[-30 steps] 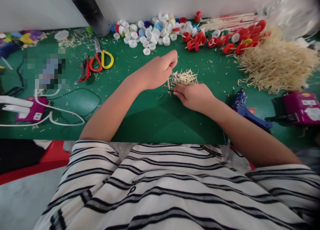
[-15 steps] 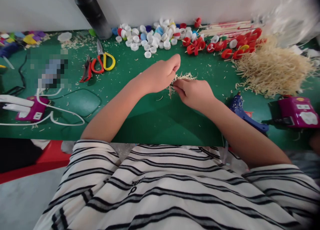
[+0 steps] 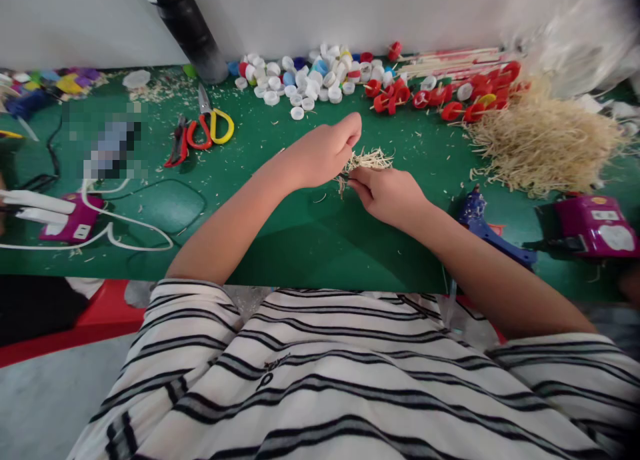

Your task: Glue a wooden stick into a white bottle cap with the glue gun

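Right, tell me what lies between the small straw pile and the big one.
Green tabletop, bare but for a few loose shreds, lies between the small pile and the big pile; the head view shows it.

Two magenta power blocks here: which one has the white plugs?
The left magenta block: white plugs run in from its left. The right magenta block, past the blue glue gun, shows a black plug instead.

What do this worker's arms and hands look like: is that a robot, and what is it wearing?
It's a person, not a robot. The left hand and right hand are bare, with no gloves or watch to be seen. The loose white shirt has black and grey stripes, short sleeves and small dark lettering.
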Available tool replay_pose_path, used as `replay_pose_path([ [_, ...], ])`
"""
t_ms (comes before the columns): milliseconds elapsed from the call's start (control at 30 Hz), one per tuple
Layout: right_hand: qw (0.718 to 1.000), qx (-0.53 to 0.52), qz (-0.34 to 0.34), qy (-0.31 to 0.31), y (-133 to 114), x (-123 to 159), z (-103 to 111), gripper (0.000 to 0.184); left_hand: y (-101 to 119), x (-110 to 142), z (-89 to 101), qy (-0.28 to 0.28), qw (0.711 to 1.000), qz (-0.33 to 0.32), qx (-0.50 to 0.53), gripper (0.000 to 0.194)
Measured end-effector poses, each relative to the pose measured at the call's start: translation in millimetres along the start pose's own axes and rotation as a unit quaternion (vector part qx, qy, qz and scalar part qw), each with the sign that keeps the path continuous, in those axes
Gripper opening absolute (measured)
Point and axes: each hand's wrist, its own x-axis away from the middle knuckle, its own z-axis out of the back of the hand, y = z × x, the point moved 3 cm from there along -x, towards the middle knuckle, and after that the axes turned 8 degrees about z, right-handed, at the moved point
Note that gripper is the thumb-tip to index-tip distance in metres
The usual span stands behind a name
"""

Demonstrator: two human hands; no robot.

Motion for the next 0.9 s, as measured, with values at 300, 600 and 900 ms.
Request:
replay_pose_path([
  [300, 1.000, 0.011, 0.002, -0.029, 4, 1, -4, 0.046, -5, -3, -0.3, 0.007, 1.000, 0.021, -0.018, 0.015],
  [600, 0.997, 0.029, -0.004, -0.071, 4, 3, -5, 0.045, -21, -7, -1.2, 0.008, 0.999, 0.028, 0.014, 0.015],
  [900, 0.995, 0.047, 0.008, -0.086, 6, 5, -6, 0.046, -28, -10, -1.4, 0.017, 0.999, 0.026, 0.015, 0.019],
])
